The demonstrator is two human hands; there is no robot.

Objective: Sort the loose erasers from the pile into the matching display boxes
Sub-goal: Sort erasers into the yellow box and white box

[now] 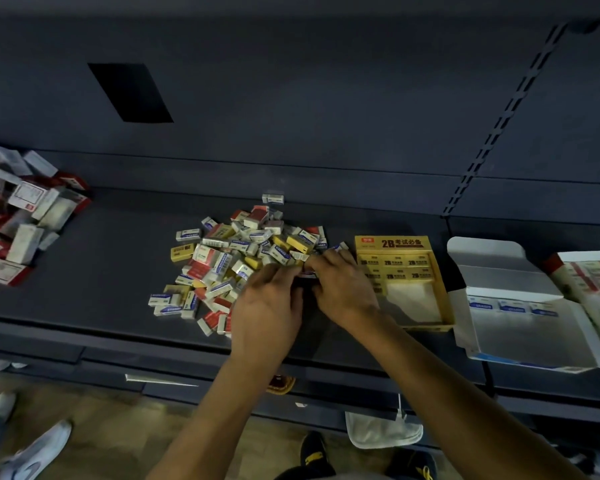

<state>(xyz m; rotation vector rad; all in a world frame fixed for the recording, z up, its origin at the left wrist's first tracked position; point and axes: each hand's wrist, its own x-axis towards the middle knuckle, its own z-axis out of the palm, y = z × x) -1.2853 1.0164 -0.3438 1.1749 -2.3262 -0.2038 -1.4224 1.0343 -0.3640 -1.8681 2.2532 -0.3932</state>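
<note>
My left hand (pixel 267 306) and right hand (pixel 343 289) meet at the near right edge of the pile of small paper-sleeved erasers (pixel 236 258) on the dark grey metal shelf (pixel 94 271). The fingers of both are curled narrowly around what looks like one small red-and-dark eraser (pixel 305 276), though blur hides the exact grip. The yellow cardboard display box (pixel 444 292), partly filled with yellow erasers, stands just beside my right hand. The white-and-blue cardboard display box (pixel 499 271) lies further right. I should read the sleeve colour first, lift the eraser clear without dragging its neighbours, then lay it flat in line with the matching row.
</note>
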